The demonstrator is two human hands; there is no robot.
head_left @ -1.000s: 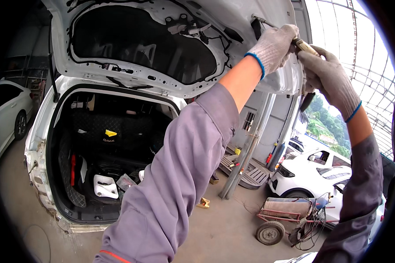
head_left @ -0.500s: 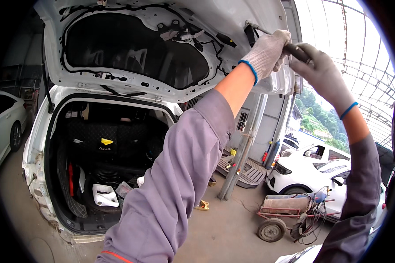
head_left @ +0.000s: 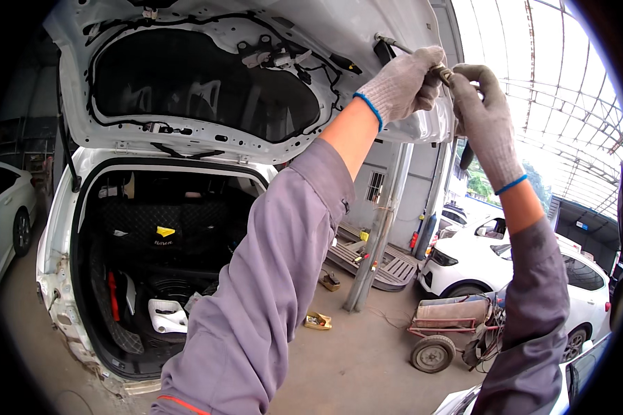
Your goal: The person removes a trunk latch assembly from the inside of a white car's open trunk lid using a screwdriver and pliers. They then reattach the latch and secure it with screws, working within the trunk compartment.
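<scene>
Both my hands, in pale knit gloves with blue cuffs, are raised to the open white tailgate. My left hand is closed round a ratchet wrench near its head, where a long metal extension bar runs up to the tailgate's right side. Close beside it, my right hand has its fingers bent round the ratchet wrench. The tool's dark handle shows below the right hand; its middle is hidden. A dark bracket-like part sits by the bar's far end.
Beneath the tailgate, the open boot holds a white plastic part. A metal post stands to the right. Beyond are a wheeled cart with a cylinder and a white car. A small yellow tray lies on the floor.
The wrench handle has swung from pointing right to hanging downward. My right hand has moved left and turned more upright; my left hand stays on the tool. The view has shifted slightly.
</scene>
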